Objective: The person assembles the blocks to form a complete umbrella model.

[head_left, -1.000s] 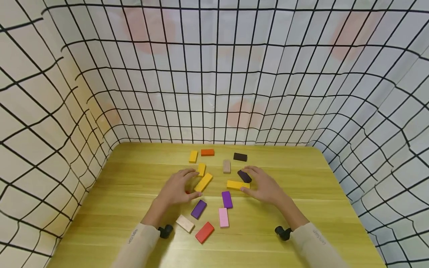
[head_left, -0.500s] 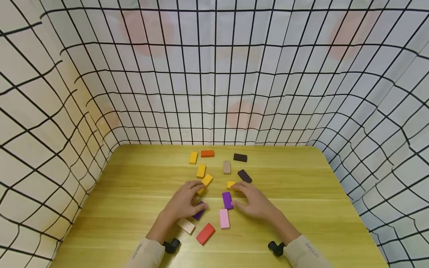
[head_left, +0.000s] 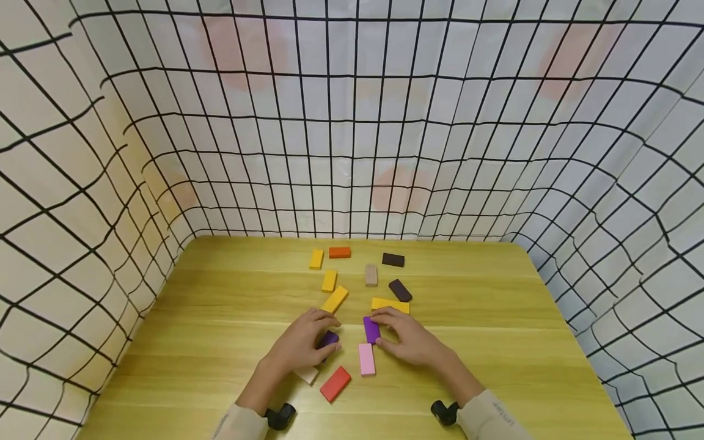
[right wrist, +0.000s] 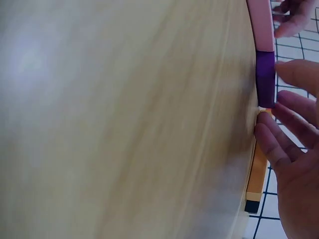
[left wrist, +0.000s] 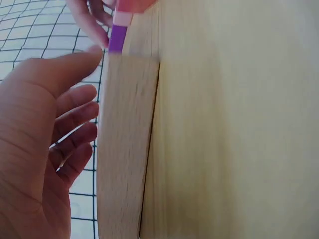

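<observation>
My left hand (head_left: 305,339) is over the left purple block (head_left: 329,338), thumb and fingers apart around it and partly hiding it. In the left wrist view the thumb stands away from the loosely bent fingers. At the right purple block (head_left: 371,330), my right hand (head_left: 409,336) has its fingers by the far end and its thumb by the near end. Whether the fingertips press on it cannot be told. A pink block (head_left: 366,359) lies just below that block. The beige block (head_left: 307,374) sits under the left wrist, partly covered, and a red block (head_left: 335,384) lies nearby.
Farther back on the wooden table (head_left: 467,275) lie yellow blocks (head_left: 334,299), an orange-red block (head_left: 339,252), a tan block (head_left: 371,275) and dark blocks (head_left: 400,290). A long yellow block (head_left: 390,305) is beyond the right hand. Black wire mesh (head_left: 352,153) encloses the table.
Both hands have come nearer the body, from the yellow and dark blocks to the two purple blocks. The right hand has also moved left. The blocks appear to stay in place.
</observation>
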Demonstrator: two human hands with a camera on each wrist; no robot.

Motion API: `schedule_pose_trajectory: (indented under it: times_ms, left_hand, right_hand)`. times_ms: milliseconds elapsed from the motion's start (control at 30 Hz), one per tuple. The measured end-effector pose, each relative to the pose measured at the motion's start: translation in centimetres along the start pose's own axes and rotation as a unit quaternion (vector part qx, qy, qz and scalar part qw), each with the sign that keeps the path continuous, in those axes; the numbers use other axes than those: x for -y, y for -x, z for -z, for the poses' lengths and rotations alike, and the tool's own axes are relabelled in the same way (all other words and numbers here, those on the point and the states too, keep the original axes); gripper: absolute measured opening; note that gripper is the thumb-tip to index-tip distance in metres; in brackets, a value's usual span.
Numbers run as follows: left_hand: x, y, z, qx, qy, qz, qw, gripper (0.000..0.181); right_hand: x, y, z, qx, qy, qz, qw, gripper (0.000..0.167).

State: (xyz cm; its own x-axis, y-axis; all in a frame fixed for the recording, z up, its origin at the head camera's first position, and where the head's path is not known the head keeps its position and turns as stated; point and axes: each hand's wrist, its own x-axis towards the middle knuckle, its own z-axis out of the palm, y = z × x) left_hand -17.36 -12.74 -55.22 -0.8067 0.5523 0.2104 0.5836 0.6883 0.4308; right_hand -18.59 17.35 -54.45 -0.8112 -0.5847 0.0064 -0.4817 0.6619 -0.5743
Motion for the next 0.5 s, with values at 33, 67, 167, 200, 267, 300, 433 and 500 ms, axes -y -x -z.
schedule_pose_trajectory:
  times_ms: [33, 67, 167, 200, 267, 300, 433, 500]
  left_hand:
    - [-0.03, 0.09, -0.04, 0.002, 0.003, 0.001, 1.0000, 0.039]
    - [-0.07, 0.17, -0.07, 0.003, 0.007, 0.001, 1.0000, 0.038]
    - [-0.16, 0.39, -0.25, 0.004, 0.012, 0.001, 0.9999, 0.036]
    - [-0.20, 0.45, -0.30, 0.004, 0.013, 0.000, 0.9999, 0.035]
    - [-0.25, 0.55, -0.40, 0.005, 0.014, 0.002, 0.9999, 0.035]
    - [-0.28, 0.60, -0.43, 0.006, 0.015, 0.003, 0.9999, 0.035]
    - [-0.38, 0.65, -0.44, 0.012, 0.021, 0.004, 0.9997, 0.036]
    - [-0.44, 0.59, -0.40, 0.016, 0.028, 0.001, 0.9995, 0.036]
  right_hand:
    - [-0.01, -0.02, -0.07, 0.001, -0.001, -0.002, 1.0000, 0.047]
    - [-0.02, -0.04, -0.12, 0.001, -0.003, -0.003, 1.0000, 0.047]
    - [-0.11, -0.13, -0.24, -0.001, -0.005, -0.003, 1.0000, 0.046]
    - [-0.14, -0.17, -0.27, -0.003, -0.006, 0.000, 1.0000, 0.046]
    - [-0.21, -0.23, -0.33, -0.005, -0.006, 0.004, 1.0000, 0.047]
    - [-0.28, -0.29, -0.38, -0.006, -0.003, 0.006, 1.0000, 0.047]
    - [-0.52, -0.51, -0.58, -0.011, 0.002, 0.008, 0.9999, 0.049]
    - [-0.62, -0.63, -0.66, -0.014, 0.002, 0.007, 0.9999, 0.049]
